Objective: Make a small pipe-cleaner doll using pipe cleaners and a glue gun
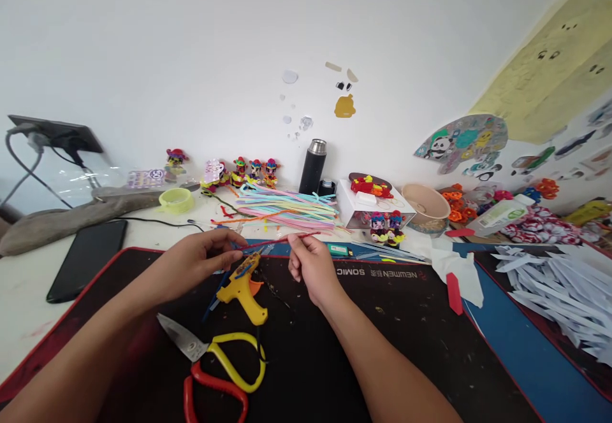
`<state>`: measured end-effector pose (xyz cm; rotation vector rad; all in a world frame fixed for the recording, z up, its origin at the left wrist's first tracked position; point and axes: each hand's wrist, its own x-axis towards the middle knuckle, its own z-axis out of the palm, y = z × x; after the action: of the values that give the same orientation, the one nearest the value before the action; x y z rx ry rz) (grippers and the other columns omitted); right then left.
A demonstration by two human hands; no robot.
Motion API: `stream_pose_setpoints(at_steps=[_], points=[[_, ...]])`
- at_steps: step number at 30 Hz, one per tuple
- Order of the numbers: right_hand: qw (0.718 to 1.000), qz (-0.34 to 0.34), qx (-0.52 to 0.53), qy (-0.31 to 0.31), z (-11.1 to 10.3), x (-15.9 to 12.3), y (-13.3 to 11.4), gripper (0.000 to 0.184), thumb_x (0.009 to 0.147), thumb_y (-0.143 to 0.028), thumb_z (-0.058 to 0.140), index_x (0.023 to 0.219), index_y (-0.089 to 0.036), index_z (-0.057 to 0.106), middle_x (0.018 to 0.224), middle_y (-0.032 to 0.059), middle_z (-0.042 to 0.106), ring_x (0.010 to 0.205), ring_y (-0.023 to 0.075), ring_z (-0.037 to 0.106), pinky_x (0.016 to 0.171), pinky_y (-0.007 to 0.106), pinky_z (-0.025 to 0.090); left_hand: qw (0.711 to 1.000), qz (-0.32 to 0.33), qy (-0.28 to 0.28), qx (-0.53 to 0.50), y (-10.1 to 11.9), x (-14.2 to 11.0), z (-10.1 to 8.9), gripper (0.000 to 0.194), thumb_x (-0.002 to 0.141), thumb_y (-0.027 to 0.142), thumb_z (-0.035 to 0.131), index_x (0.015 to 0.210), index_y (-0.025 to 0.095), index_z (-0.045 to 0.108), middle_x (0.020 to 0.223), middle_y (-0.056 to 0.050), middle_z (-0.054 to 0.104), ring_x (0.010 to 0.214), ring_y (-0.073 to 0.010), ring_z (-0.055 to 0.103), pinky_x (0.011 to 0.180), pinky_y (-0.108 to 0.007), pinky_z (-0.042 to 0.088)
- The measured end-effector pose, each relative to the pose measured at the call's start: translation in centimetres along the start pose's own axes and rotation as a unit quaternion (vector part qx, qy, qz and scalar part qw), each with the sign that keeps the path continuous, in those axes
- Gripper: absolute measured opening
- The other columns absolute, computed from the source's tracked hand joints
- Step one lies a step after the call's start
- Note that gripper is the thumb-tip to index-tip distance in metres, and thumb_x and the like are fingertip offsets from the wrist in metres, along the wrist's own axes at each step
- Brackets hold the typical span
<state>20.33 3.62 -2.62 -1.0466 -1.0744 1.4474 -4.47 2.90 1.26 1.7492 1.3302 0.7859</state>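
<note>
A thin dark red pipe cleaner [268,243] is stretched between my two hands above the mat. My left hand [205,254] pinches its left end between thumb and fingers. Farther along to the right, my right hand [308,264] is closed around it, and its tip sticks out past the fingers. Just below and between the hands lies a yellow glue gun [243,289] with an orange trigger. Nearer to me, scissors [201,353] with one red and one yellow handle rest on the black mat [306,359].
Pastel pipe cleaners [287,206] lie in a bundle behind my hands. Small figures [255,171], a black thermos [313,165] and a white box [368,203] stand along the wall. A phone [88,260] lies at left, white paper strips [559,295] at right.
</note>
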Motion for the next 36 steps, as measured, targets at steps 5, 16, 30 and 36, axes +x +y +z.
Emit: stream_pose_setpoints(at_steps=[5, 16, 30, 36], points=[[0.996, -0.008, 0.065, 0.059, -0.3, 0.4, -0.7, 0.062, 0.074, -0.069, 0.086, 0.066, -0.022, 0.047, 0.051, -0.0090, 0.043, 0.040, 0.0073, 0.041, 0.036, 0.020, 0.026, 0.989, -0.030, 0.061, -0.130, 0.2, 0.1, -2.3, 0.046, 0.074, 0.059, 0.088, 0.096, 0.020, 0.079, 0.071, -0.001, 0.070, 0.061, -0.0164, 0.056, 0.055, -0.024, 0.043], [0.984, 0.010, 0.150, 0.100, -0.9, 0.8, -1.2, 0.066, 0.063, -0.065, 0.094, 0.066, -0.022, 0.044, 0.052, -0.0100, 0.041, 0.043, 0.0059, 0.038, 0.038, 0.019, 0.022, 0.888, -0.045, 0.279, -0.363, -1.6, 1.1, -4.6, 0.042, 0.059, 0.029, 0.097, 0.092, 0.014, 0.075, 0.066, 0.001, 0.066, 0.058, -0.0103, 0.050, 0.051, -0.020, 0.039], [0.991, 0.033, 0.126, 0.016, 0.9, -0.4, 0.2, 0.063, 0.071, -0.066, 0.090, 0.066, -0.022, 0.045, 0.051, -0.0096, 0.044, 0.040, 0.0057, 0.038, 0.038, 0.020, 0.023, 0.977, -0.010, 0.013, -0.213, 2.3, 0.2, 4.9, 0.061, 0.079, 0.056, 0.083, 0.126, 0.018, 0.078, 0.079, -0.002, 0.070, 0.065, -0.0163, 0.054, 0.061, -0.029, 0.042], [0.997, 0.030, 0.033, -0.058, 1.8, -1.2, 1.1, 0.061, 0.075, -0.076, 0.081, 0.071, -0.020, 0.056, 0.050, -0.0086, 0.046, 0.038, 0.0073, 0.040, 0.036, 0.021, 0.024, 0.973, -0.007, 0.075, -0.217, 1.3, 0.3, 5.6, 0.054, 0.081, 0.061, 0.081, 0.112, 0.017, 0.082, 0.077, -0.004, 0.073, 0.067, -0.0177, 0.057, 0.064, -0.030, 0.045]])
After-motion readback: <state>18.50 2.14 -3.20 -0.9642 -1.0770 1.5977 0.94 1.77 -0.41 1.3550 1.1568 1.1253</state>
